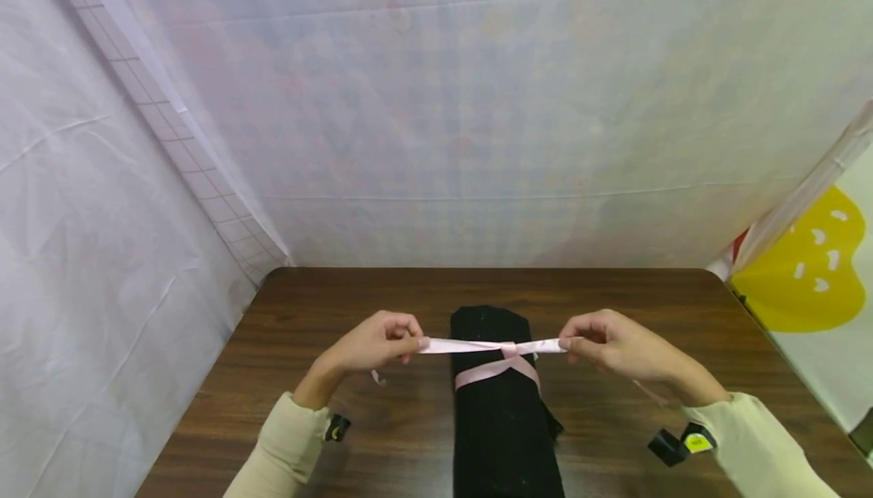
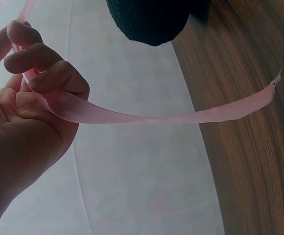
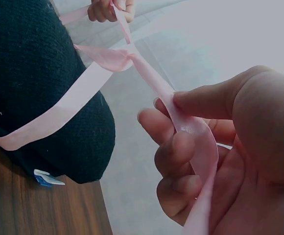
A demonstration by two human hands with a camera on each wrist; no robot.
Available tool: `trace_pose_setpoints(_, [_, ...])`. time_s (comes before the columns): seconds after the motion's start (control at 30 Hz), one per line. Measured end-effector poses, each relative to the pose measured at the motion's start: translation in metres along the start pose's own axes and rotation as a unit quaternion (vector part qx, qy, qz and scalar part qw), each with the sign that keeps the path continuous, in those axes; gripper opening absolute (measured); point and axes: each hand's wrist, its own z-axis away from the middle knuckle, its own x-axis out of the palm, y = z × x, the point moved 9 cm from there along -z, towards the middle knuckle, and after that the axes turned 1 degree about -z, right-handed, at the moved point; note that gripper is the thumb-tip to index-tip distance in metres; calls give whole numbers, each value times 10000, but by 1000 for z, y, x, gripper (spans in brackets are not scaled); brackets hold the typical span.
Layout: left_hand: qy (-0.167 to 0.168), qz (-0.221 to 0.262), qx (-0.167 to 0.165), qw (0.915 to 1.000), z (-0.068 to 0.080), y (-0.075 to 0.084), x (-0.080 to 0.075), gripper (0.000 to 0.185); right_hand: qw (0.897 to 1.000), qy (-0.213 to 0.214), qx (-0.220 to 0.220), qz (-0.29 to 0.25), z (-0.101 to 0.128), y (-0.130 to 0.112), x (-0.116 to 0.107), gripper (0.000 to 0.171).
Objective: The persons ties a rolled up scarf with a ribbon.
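A pink ribbon (image 1: 458,346) circles a black knitted bundle (image 1: 501,430) and crosses in a knot (image 1: 508,349) over its top. My left hand (image 1: 382,342) pinches one ribbon end out to the left. To the right, my right hand (image 1: 610,342) pinches the other end, and both stretches are drawn nearly straight. In the left wrist view the loose ribbon tail (image 2: 181,118) trails from the palm past the curled fingers. In the right wrist view the ribbon (image 3: 154,81) runs from the knot between thumb and fingers and down across the palm.
The bundle lies lengthwise on a brown wood-grain table (image 1: 382,437). A small white and blue tag (image 3: 49,178) sticks out beneath it. White sheeting (image 1: 477,142) hangs behind the table and on the left. A yellow patterned shape (image 1: 805,270) shows at the right.
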Motion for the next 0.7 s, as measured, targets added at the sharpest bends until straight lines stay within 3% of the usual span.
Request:
trace_pose_setpoints(0.17, [12, -4, -15, 10000, 2, -1, -2, 14, 9993, -95, -327, 158, 1, -2, -2, 14])
trace_pose_setpoints(0.7, [-23, -116, -73, 9999, 8, -10, -7, 13, 9985, -391, -364, -144, 10, 8, -6, 15])
